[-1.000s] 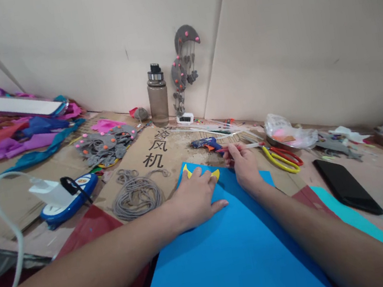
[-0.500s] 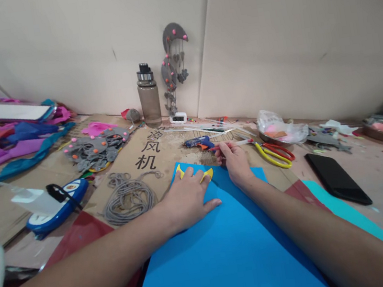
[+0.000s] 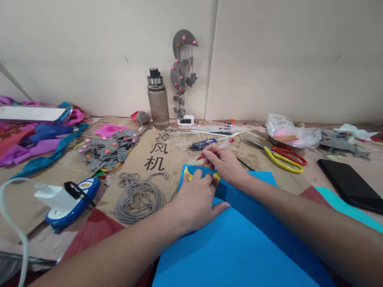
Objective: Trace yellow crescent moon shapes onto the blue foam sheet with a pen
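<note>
Rightward of pen (image 3: 225, 144), scraps (image 3: 286, 137) in dish (image 3: 276, 143)

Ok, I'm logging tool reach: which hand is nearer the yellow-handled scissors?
Right. The right hand, holding a pen, sits just left of the scissors; the left hand lies farther off, flat on the blue sheet.

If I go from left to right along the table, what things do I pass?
Blue case → grey cord → left hand → scissors → phone
</note>
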`<control>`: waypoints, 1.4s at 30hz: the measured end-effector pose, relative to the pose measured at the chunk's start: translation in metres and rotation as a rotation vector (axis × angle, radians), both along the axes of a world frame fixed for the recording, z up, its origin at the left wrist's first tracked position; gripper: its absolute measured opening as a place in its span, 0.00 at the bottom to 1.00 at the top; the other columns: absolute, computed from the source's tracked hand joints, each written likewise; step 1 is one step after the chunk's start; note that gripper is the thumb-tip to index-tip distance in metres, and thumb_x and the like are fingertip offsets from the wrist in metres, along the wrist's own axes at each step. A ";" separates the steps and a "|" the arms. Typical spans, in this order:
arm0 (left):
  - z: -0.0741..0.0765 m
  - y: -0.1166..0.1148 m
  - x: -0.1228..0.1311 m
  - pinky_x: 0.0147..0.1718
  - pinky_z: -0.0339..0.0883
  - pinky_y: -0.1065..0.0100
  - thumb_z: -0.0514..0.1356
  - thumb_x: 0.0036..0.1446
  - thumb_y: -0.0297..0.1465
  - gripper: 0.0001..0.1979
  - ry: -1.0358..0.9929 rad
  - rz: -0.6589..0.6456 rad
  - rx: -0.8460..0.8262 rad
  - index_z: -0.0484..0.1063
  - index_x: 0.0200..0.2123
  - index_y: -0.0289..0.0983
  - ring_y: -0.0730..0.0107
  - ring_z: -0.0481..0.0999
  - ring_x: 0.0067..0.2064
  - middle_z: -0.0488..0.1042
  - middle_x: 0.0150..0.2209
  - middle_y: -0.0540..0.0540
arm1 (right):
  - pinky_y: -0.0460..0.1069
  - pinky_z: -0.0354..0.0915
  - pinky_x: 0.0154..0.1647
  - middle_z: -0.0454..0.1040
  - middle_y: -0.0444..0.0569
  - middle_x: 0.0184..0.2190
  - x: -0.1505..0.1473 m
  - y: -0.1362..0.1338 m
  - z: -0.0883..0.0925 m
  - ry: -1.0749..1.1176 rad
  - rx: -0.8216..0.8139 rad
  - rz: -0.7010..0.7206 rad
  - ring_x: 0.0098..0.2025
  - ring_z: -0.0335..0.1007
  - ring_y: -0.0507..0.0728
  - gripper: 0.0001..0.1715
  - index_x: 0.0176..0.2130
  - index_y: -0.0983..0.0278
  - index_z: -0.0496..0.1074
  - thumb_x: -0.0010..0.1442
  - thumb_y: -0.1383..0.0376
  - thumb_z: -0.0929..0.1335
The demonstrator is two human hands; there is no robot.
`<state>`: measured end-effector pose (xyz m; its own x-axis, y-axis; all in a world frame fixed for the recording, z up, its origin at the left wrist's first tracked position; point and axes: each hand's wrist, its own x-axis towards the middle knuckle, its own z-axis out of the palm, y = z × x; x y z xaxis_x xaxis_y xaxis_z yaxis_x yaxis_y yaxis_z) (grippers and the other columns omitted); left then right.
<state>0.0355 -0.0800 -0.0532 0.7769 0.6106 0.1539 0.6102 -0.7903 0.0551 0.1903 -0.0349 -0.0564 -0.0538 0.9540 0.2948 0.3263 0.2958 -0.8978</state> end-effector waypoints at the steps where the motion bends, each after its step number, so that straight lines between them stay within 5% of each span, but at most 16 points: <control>1: 0.000 0.000 0.000 0.51 0.64 0.45 0.50 0.61 0.53 0.32 -0.001 0.001 -0.002 0.73 0.54 0.35 0.46 0.65 0.52 0.73 0.50 0.38 | 0.45 0.63 0.28 0.71 0.43 0.24 -0.004 0.004 0.001 -0.034 -0.011 0.030 0.25 0.66 0.50 0.14 0.33 0.63 0.68 0.62 0.56 0.63; 12: 0.000 0.001 0.000 0.59 0.53 0.36 0.51 0.61 0.53 0.32 -0.026 0.009 -0.032 0.71 0.55 0.35 0.42 0.61 0.59 0.70 0.55 0.37 | 0.44 0.64 0.28 0.73 0.43 0.24 -0.020 0.026 0.000 -0.176 -0.146 0.085 0.25 0.68 0.49 0.10 0.32 0.64 0.69 0.64 0.64 0.63; 42: 0.004 -0.001 0.000 0.59 0.52 0.38 0.51 0.61 0.53 0.32 -0.008 0.025 -0.050 0.70 0.56 0.34 0.43 0.61 0.58 0.69 0.55 0.36 | 0.45 0.65 0.29 0.74 0.43 0.24 -0.021 0.033 -0.003 -0.268 -0.141 0.101 0.25 0.69 0.51 0.09 0.31 0.63 0.69 0.63 0.65 0.63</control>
<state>0.0354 -0.0806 -0.0497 0.7604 0.6365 0.1293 0.6288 -0.7713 0.0989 0.1693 -0.0019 -0.0594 -0.2081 0.9704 0.1225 0.5320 0.2174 -0.8184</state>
